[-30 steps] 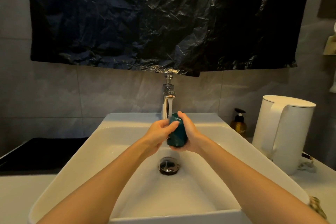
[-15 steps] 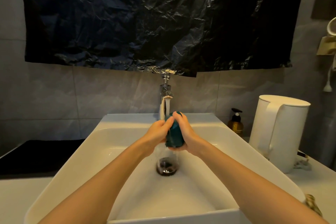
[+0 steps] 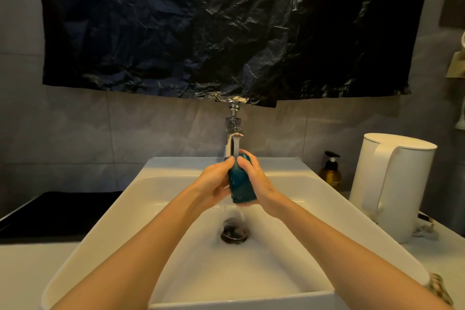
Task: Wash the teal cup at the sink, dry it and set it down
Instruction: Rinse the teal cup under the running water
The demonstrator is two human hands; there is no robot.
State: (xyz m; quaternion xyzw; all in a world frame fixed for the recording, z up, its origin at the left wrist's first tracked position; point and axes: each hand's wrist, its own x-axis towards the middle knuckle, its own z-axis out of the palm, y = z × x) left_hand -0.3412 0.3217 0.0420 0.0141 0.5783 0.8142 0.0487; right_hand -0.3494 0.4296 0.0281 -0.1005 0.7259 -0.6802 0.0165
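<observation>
Both forearms stretched forward over the glossy white rectangular sink [image 3: 171, 166], left hand [image 3: 216, 181] and right hand [image 3: 258, 182] curled round the smooth teal cup [image 3: 240, 185], tilted under the chrome tap [image 3: 232, 138] stream, 12 o'clock from the round drain [image 3: 235, 233], matte white kettle [image 3: 395, 184] at 3 o'clock.

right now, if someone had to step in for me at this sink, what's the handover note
Left hand: grips the teal cup from its left side.
Right hand: grips the cup from its right side.
Cup: held over the sink, in the stream running from the faucet, above the drain.
Done: the cup is wet and washing is under way.
Left: finish rinsing, turn off the water, dry the cup and set it down.
</observation>
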